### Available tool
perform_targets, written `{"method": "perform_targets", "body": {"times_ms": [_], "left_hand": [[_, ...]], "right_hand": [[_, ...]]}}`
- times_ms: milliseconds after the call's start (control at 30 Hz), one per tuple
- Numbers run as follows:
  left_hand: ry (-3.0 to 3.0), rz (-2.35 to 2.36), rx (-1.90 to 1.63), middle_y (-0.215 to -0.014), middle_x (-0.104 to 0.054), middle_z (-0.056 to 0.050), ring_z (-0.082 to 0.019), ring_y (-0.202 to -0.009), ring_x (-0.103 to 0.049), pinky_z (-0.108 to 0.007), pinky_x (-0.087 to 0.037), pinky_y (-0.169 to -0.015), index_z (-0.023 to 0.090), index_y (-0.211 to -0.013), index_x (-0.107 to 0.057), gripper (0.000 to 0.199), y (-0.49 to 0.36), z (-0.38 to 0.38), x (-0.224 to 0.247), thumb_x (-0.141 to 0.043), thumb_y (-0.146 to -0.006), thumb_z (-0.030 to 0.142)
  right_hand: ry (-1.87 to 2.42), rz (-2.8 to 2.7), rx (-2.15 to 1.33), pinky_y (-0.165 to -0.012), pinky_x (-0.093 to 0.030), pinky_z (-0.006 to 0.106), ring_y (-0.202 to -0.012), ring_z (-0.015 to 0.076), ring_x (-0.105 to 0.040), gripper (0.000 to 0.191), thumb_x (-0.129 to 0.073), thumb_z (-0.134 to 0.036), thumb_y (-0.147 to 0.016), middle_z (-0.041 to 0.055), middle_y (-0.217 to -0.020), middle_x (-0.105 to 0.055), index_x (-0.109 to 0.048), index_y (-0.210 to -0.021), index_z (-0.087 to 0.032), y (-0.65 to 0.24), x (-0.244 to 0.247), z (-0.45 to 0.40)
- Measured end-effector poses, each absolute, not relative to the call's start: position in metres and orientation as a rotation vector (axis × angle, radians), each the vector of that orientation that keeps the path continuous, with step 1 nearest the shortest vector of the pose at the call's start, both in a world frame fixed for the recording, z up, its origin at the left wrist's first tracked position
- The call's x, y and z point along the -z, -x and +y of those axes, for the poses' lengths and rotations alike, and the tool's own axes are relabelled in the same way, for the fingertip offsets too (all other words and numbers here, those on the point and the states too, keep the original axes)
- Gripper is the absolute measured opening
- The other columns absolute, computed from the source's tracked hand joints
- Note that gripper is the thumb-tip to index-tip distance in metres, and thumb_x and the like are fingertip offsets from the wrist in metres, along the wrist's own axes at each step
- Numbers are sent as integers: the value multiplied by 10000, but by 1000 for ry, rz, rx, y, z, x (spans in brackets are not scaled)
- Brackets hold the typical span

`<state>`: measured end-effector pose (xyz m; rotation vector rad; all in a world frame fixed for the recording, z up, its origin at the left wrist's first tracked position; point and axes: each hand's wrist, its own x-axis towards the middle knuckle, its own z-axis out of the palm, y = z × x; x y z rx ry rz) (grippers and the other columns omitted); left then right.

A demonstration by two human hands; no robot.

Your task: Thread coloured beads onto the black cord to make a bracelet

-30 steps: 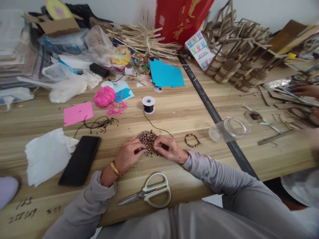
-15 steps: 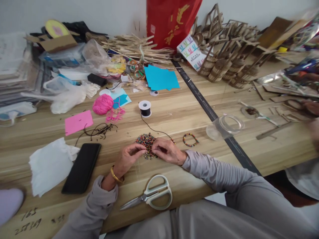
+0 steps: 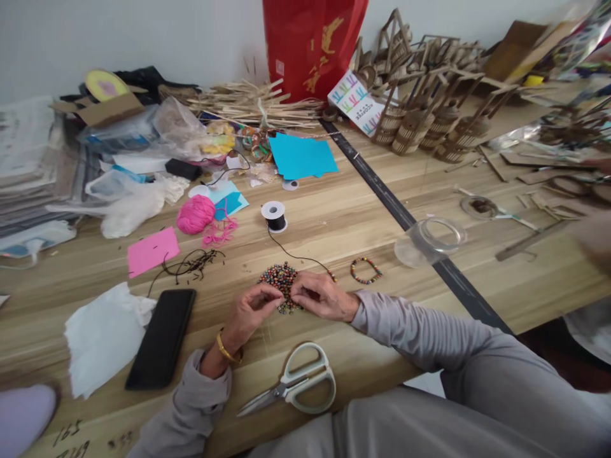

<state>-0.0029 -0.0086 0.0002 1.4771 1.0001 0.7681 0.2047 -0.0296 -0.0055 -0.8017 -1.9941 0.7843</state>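
A pile of small multicoloured beads (image 3: 275,275) lies on the wooden table. At its left edge my left hand (image 3: 254,308) pinches thumb and forefinger together; what they hold is too small to make out. My right hand (image 3: 325,296) is closed over the right side of the pile, fingertips close to the left ones. Black cord (image 3: 298,257) runs from a white spool (image 3: 273,217) to behind my right hand, with a few beads threaded on it by the knuckles. A finished-looking bead bracelet (image 3: 366,270) rests to the right.
Scissors (image 3: 296,383) lie near the front edge, beside a black phone (image 3: 161,339) and white tissue (image 3: 105,337). Pink yarn (image 3: 196,214) and blue paper (image 3: 303,156) sit farther back. A clear plastic container (image 3: 426,243) stands right. A blurred hand of another person (image 3: 594,242) shows far right.
The view has shifted slightly, so the table things appear a little lower. My hands stay over the beads in nearly the same pinching pose, with the fingertips slightly farther apart.
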Motion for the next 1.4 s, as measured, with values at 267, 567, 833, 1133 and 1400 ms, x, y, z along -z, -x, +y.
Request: {"method": "perform_targets", "body": {"times_ms": [267,567,833,1133,1400], "left_hand": [[-1528,943,-778,-698,-643,-29,-119,-656,-591,-202,-485,-627,138,-740,-668,98,3,-9,-1,-713,-701,216],[-1595,836,-854,-741,-667,-59,-152,-714,-612,-253,-504,-663,144,-731,-711,115,2,-6,-3,-740,-719,254],[-1544,856,-831,-747,-676,-52,-144,-721,-626,-240,-516,-669,143,-735,-713,106,3,-6,-4,-751,-708,238],[-1559,884,-831,-745,-691,-61,-149,-704,-637,-240,-527,-653,142,-735,-719,125,2,-6,-3,-754,-697,256],[-1595,850,-840,-735,-693,-65,-155,-706,-638,-251,-522,-656,147,-719,-728,123,1,-6,-4,-752,-707,267]], "right_hand": [[799,-2014,-777,-631,-411,240,-694,137,-503,155,-464,-243,-944,47,-755,-557,-545,-854,-146,-205,5,-29],[782,-2001,-766,-626,-418,244,-694,141,-505,139,-472,-240,-938,50,-760,-562,-543,-859,-150,-205,6,-30],[772,-2009,-773,-631,-417,243,-701,140,-501,136,-477,-238,-933,52,-763,-562,-552,-868,-145,-205,6,-29],[774,-2012,-763,-614,-411,235,-678,132,-496,133,-479,-233,-934,47,-760,-561,-551,-865,-146,-204,7,-29],[781,-2038,-766,-620,-414,235,-685,135,-502,130,-476,-229,-934,50,-771,-564,-551,-867,-147,-204,5,-29]]}}
